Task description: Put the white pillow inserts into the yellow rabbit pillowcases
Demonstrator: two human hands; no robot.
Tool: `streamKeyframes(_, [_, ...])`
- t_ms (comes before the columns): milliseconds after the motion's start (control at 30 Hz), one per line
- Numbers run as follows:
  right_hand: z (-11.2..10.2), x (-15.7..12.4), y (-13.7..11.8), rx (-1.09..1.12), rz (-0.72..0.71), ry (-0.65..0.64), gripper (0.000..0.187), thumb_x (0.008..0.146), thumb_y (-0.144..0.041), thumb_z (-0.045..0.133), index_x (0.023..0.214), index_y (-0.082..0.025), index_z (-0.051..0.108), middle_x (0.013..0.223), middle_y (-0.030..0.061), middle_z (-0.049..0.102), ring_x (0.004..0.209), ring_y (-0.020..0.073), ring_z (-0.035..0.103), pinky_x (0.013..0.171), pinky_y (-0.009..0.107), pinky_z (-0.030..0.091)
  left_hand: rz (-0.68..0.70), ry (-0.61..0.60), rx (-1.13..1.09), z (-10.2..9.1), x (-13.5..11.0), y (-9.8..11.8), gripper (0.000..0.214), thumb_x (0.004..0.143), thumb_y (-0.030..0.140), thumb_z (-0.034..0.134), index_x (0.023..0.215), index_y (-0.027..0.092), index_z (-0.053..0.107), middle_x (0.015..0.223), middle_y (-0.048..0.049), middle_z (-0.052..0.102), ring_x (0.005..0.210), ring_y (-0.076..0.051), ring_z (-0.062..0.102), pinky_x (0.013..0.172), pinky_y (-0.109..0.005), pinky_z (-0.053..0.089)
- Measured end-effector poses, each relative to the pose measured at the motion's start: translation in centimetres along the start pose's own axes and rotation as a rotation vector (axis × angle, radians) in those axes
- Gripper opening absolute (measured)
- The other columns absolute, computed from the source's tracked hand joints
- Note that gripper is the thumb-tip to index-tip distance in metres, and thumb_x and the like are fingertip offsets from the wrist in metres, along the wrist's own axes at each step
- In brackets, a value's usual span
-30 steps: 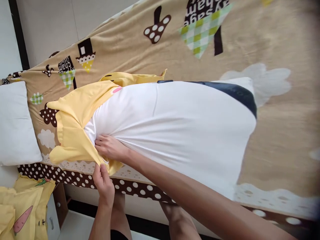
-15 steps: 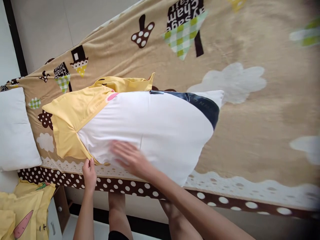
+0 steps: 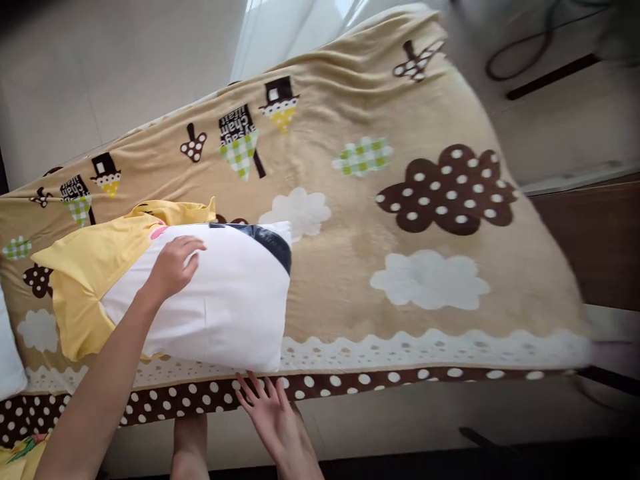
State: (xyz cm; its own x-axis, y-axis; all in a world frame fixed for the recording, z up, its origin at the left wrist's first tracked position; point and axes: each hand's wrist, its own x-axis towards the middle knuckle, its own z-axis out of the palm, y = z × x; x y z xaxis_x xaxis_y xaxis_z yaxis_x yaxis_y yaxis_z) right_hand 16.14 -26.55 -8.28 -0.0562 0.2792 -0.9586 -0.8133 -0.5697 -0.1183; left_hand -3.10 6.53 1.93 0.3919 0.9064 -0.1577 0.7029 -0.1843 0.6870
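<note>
A white pillow with a dark corner patch lies on the bed, its left end inside a bunched yellow pillowcase. Over the pillow's upper left part is my left hand, fingers loosely bent and thumb apart, holding nothing. Whether it touches the fabric I cannot tell. My right hand is at the bed's near edge, just below the pillow's lower right corner. Its palm is turned up and its fingers are spread, with nothing in them.
A tan blanket with clouds and a polka-dot border covers the bed. Part of another white pillow shows at the left edge. Yellow printed cloth is at lower left. Beyond the bed's far side lies pale tiled floor.
My view has swung right along the bed. The left hand has let go of the pillowcase edge and moved over the pillow. My right hand has left the pillow for the bed's near edge.
</note>
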Motion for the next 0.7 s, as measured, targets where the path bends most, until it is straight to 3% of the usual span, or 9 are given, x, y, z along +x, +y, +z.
streamKeyframes(67, [1.1, 0.6, 0.4, 0.05, -0.144, -0.059, 0.044, 0.075, -0.071, 0.058, 0.075, -0.027, 0.064, 0.084, 0.0019, 0.072, 0.09, 0.0274, 0.069, 0.093, 0.061, 0.045, 0.069, -0.18, 0.031, 4.0, 5.5, 2.1, 0.034, 0.085, 0.013, 0.041, 0.107, 0.021, 0.065, 0.122, -0.0052, 0.064, 0.12, -0.017, 0.054, 0.105, -0.03, 0.04])
streamKeyframes(133, [1.9, 1.2, 0.1, 0.026, -0.232, -0.104, 0.048, 0.082, -0.071, 0.046, 0.074, -0.027, 0.065, 0.076, 0.0017, 0.07, 0.082, 0.0257, 0.068, 0.09, 0.062, 0.046, 0.03, -0.284, 0.117, 8.4, 9.5, 4.1, 0.036, 0.087, 0.018, 0.045, 0.119, 0.019, 0.06, 0.129, -0.0088, 0.06, 0.125, -0.02, 0.051, 0.107, -0.033, 0.038])
streamKeyframes(200, [2.8, 1.5, -0.2, -0.014, -0.278, -0.126, 0.056, 0.087, -0.072, 0.033, 0.085, -0.028, 0.067, 0.081, 0.004, 0.072, 0.083, 0.0249, 0.068, 0.088, 0.06, 0.048, -0.1, -0.348, 0.268, 12.0, 11.6, 5.3, 0.051, 0.086, 0.034, 0.053, 0.133, 0.015, 0.051, 0.135, -0.0159, 0.054, 0.129, -0.028, 0.047, 0.109, -0.042, 0.033])
streamKeyframes(267, [4.1, 1.6, -0.9, -0.017, -0.29, -0.121, 0.068, 0.087, -0.075, 0.021, 0.106, -0.028, 0.066, 0.095, 0.0075, 0.072, 0.092, 0.0253, 0.067, 0.088, 0.057, 0.048, -0.203, -0.444, 0.427, 13.9, 12.1, 5.6, 0.075, 0.08, 0.05, 0.06, 0.142, 0.012, 0.04, 0.131, -0.0213, 0.056, 0.126, -0.034, 0.048, 0.108, -0.049, 0.029])
streamKeyframes(367, [6.0, 1.5, -2.7, 0.098, -0.286, -0.088, 0.078, 0.084, -0.08, 0.018, 0.132, -0.028, 0.052, 0.12, 0.0107, 0.066, 0.112, 0.0253, 0.062, 0.095, 0.053, 0.046, -0.186, -0.635, 0.521, 13.1, 11.4, 5.6, 0.082, 0.075, 0.05, 0.061, 0.146, 0.016, 0.035, 0.114, -0.017, 0.066, 0.111, -0.032, 0.059, 0.1, -0.043, 0.037])
streamKeyframes(533, [6.5, 0.7, -5.9, 0.19, -0.284, -0.072, 0.087, 0.075, -0.083, 0.041, 0.141, -0.027, 0.044, 0.134, 0.0109, 0.058, 0.123, 0.0271, 0.055, 0.103, 0.048, 0.043, -0.057, -0.811, 0.482, 7.8, 9.6, 8.8, 0.071, 0.068, 0.02, 0.055, 0.138, 0.032, 0.051, 0.103, -0.0047, 0.071, 0.089, -0.026, 0.066, 0.077, -0.029, 0.046])
streamKeyframes(600, [7.3, -0.3, -6.5, 0.226, -0.251, -0.042, 0.088, 0.076, -0.078, 0.049, 0.146, -0.026, 0.037, 0.134, 0.0107, 0.058, 0.124, 0.0274, 0.054, 0.103, 0.047, 0.045, 0.02, -0.869, 0.451, 6.3, 8.5, 10.7, 0.069, 0.065, 0.014, 0.052, 0.131, 0.033, 0.058, 0.106, -0.0033, 0.071, 0.091, -0.024, 0.066, 0.078, -0.027, 0.046])
streamKeyframes(700, [10.7, -2.7, -6.9, 0.303, -0.207, -0.017, 0.098, 0.075, -0.067, 0.063, 0.153, -0.029, 0.016, 0.136, 0.0096, 0.056, 0.122, 0.0278, 0.056, 0.102, 0.047, 0.046, 0.089, -0.952, 0.371, 5.0, 6.2, 12.9, 0.069, 0.061, 0.01, 0.05, 0.124, 0.035, 0.063, 0.111, -0.0011, 0.07, 0.1, -0.023, 0.065, 0.083, -0.027, 0.046])
